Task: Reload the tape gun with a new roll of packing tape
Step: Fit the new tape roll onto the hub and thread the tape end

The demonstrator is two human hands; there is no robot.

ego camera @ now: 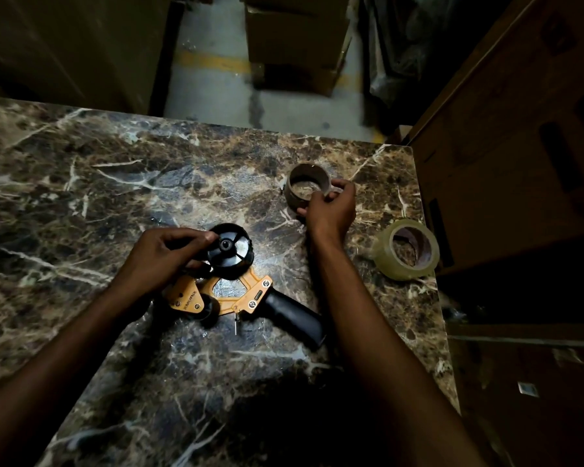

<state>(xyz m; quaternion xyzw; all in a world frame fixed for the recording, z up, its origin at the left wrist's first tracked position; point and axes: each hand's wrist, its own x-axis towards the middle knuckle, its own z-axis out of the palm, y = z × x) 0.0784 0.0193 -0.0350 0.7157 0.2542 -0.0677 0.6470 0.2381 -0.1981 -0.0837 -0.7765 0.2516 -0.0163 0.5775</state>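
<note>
An orange tape gun [240,291] with a black handle lies flat on the marble table [81,170]. Its black spool hub [231,252] is bare, with no roll on it. My left hand [164,256] grips the left side of the hub and the gun's frame. My right hand [329,208] holds an empty brown cardboard core [305,190] against the table, farther back and to the right. A fresh roll of clear packing tape [407,251] rests tilted near the table's right edge, untouched.
The table's right edge runs beside a large cardboard box [520,146]. Beyond the far edge lies a concrete floor with a yellow line and more cartons [297,42]. The lighting is dim.
</note>
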